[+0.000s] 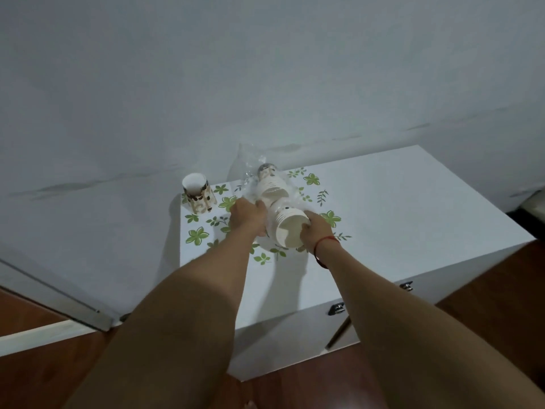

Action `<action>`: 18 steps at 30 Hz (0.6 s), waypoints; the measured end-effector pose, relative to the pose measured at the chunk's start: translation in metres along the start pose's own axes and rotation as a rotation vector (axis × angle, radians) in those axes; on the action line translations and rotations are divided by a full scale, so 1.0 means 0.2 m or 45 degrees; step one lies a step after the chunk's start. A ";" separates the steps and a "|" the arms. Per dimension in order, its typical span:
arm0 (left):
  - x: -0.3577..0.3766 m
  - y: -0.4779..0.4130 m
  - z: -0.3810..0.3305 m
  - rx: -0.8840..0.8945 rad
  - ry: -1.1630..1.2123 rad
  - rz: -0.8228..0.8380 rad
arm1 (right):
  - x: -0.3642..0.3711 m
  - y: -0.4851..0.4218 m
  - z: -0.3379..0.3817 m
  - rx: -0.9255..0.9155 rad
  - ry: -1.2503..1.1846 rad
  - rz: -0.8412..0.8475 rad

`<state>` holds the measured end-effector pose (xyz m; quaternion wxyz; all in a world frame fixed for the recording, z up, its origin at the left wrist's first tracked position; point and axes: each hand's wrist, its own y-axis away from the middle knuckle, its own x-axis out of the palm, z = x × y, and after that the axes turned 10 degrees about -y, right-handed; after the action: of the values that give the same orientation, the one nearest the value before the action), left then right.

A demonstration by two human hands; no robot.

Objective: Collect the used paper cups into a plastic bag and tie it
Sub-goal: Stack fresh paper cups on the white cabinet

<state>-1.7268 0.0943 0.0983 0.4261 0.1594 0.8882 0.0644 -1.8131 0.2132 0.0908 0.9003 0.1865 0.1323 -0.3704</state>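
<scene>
Your left hand (247, 216) closes on the clear plastic bag (246, 163) at the 9 o'clock side of the stack of paper cups (287, 228). Its fingertips are hidden behind the hand, so I cannot tell how much plastic they hold. Your right hand (317, 231), with a red string (324, 240) on the wrist, curls its fingers over the open rim of the nearest cup, at the 3 o'clock side. The stack lies on its side on the flowered surface (398, 208) and points toward 11 o'clock. Its far part is inside the bag and blurred by the plastic. A single paper cup (197, 196) stands upright at 10 o'clock, near the corner.
</scene>
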 end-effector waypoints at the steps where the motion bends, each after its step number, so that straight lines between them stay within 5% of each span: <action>1: -0.01 0.04 0.00 -0.009 -0.010 0.056 | 0.01 0.01 0.01 0.032 -0.034 0.021; 7: -0.06 0.17 0.06 -0.067 0.166 0.435 | 0.00 0.06 0.12 0.318 -0.332 0.250; 12: -0.05 0.21 0.10 -0.078 0.541 0.593 | -0.04 0.04 0.06 0.317 -0.424 0.090; 18: -0.12 0.31 0.15 -0.130 0.431 0.700 | -0.11 0.17 0.08 0.481 -0.511 0.556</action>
<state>-1.6740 0.1438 0.1128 0.2466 0.3586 0.8658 0.2471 -1.8035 0.2422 0.1213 0.9159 0.2972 -0.1611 -0.2165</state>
